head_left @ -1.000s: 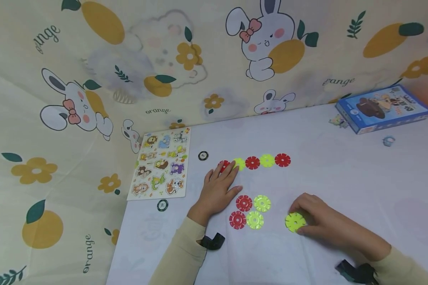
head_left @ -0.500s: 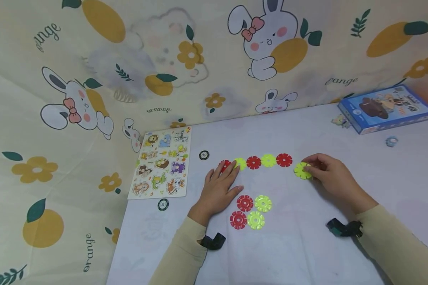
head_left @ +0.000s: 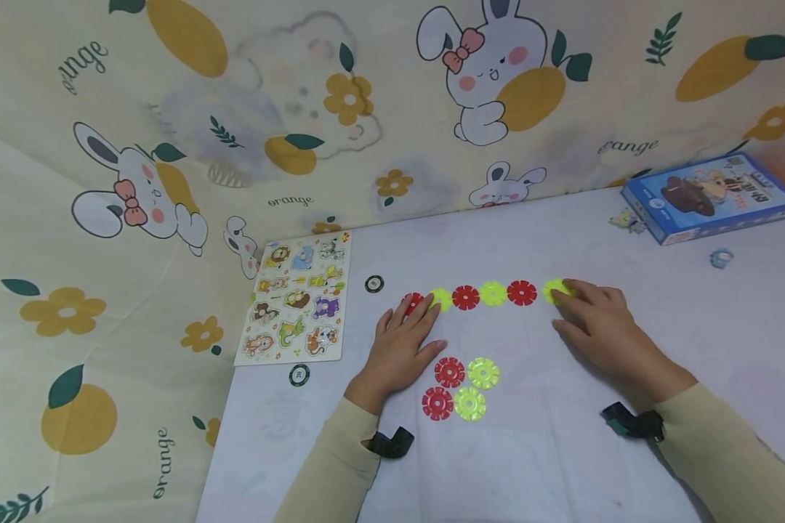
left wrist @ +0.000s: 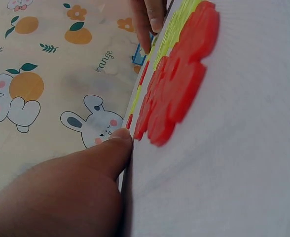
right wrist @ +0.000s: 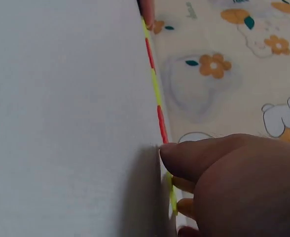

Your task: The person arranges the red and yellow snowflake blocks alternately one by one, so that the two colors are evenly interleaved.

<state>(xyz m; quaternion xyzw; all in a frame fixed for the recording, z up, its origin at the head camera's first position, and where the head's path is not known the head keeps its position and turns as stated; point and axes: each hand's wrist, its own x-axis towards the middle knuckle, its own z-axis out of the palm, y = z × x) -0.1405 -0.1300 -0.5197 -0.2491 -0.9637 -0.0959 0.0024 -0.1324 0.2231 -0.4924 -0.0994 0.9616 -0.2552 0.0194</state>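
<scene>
In the head view, a row of notched plastic discs alternates red and yellow-green. My left hand (head_left: 395, 356) lies flat at the row's left end, fingertips over a red disc (head_left: 418, 297) and against a yellow-green disc (head_left: 441, 298). My right hand (head_left: 605, 335) touches the yellow-green disc (head_left: 553, 290) at the right end with extended fingers, its thumb apart. A small gap separates that disc from the neighbouring red disc (head_left: 522, 293). Between them and the left hand sit another yellow-green disc (head_left: 493, 293) and red disc (head_left: 466, 297).
Nearer the body, two red discs (head_left: 437, 403) and two yellow-green discs (head_left: 469, 404) form a block. An animal sticker sheet (head_left: 293, 301) and black round tokens (head_left: 299, 375) are at left. A blue box (head_left: 713, 196) stands at the back right, near a small blue figure (head_left: 721, 258).
My right hand has carried the yellow-green disc up from the lower right to the row's right end, laid it down and loosened its pinch. The left hand has stayed in place.
</scene>
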